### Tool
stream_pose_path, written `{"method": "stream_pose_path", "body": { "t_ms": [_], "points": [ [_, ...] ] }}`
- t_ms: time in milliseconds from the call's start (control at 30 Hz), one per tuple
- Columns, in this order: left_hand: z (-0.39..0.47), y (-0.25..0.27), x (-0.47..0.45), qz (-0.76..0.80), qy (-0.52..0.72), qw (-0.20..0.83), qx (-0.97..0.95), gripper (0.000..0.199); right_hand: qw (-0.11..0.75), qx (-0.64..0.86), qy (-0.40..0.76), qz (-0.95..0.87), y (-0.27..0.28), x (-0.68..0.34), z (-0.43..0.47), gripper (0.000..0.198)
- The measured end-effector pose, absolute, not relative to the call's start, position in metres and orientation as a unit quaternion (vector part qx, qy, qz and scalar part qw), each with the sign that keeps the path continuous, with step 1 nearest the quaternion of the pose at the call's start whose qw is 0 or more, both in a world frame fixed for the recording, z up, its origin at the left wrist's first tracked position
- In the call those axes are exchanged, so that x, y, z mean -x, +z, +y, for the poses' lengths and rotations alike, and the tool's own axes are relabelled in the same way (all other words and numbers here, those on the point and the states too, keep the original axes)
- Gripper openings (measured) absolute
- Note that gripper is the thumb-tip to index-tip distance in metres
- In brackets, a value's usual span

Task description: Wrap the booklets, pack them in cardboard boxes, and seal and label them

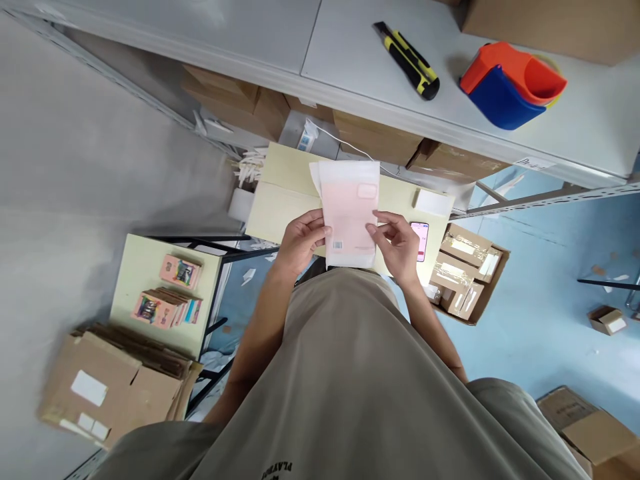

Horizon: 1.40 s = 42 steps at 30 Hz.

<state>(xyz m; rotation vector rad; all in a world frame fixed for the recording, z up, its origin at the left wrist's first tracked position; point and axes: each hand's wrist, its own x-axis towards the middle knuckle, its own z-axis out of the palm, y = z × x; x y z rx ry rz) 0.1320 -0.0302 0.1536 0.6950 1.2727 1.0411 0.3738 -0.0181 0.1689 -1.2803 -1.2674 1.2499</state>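
Between my two hands is a flat pink packet (349,217) with a pale, see-through-looking wrapper, a small barcode low down and a rounded box outline near its top right. Thumb and fingers of my left hand (303,241) pinch its left edge. On the right edge, my right hand (397,243) grips it with thumb and forefinger. Behind its upper left corner a white flap sticks out. The packet is held above a pale yellow table (287,200). A phone (420,241) with a lit pink screen lies just beyond my right hand, near a small white box (433,202).
A grey shelf (345,60) over the table bears a box cutter (407,61) and an orange and blue tape dispenser (510,85). Pink booklets (160,308) stand on a side table (125,277) at left, near flattened cardboard (110,387). A carton (473,320) holding several boxes is at right.
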Motion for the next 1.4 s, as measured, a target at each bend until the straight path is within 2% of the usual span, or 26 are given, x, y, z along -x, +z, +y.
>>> {"method": "stream_pose_path", "body": {
  "t_ms": [133, 367, 467, 600, 833, 933, 1167, 1300, 1400],
  "points": [
    [-0.036, 0.159, -0.13, 0.568, 0.465, 0.601, -0.318, 0.068, 0.436, 0.523, 0.508, -0.527, 0.161, -0.365, -0.012, 0.036],
    [-0.039, 0.149, -0.105, 0.597, 0.464, 0.555, -0.348, 0.061, 0.383, 0.54, 0.523, -0.537, 0.12, -0.323, 0.0, 0.05],
    [-0.03, 0.122, -0.078, 0.629, 0.442, 0.522, -0.368, 0.057, 0.363, 0.548, 0.52, -0.545, 0.097, -0.296, 0.007, 0.053],
    [-0.009, 0.074, -0.028, 0.682, 0.372, 0.488, -0.398, 0.039, 0.331, 0.572, 0.515, -0.546, 0.06, -0.253, 0.019, 0.051],
    [0.039, 0.007, 0.062, 0.762, 0.267, 0.433, -0.401, 0.019, 0.226, 0.601, 0.553, -0.532, -0.011, -0.172, 0.05, 0.039],
    [0.067, -0.013, 0.093, 0.753, 0.252, 0.437, -0.423, 0.014, 0.198, 0.621, 0.557, -0.514, -0.034, -0.139, 0.07, 0.041],
    [0.129, -0.051, 0.132, 0.736, 0.227, 0.473, -0.428, 0.027, 0.178, 0.645, 0.555, -0.494, -0.066, -0.083, 0.11, 0.056],
    [0.13, -0.061, 0.142, 0.714, 0.2, 0.509, -0.436, 0.037, 0.167, 0.672, 0.524, -0.496, -0.07, -0.069, 0.11, 0.053],
    [0.108, -0.058, 0.149, 0.7, 0.22, 0.525, -0.432, 0.037, 0.171, 0.667, 0.517, -0.508, -0.064, -0.068, 0.099, 0.049]
  ]
}}
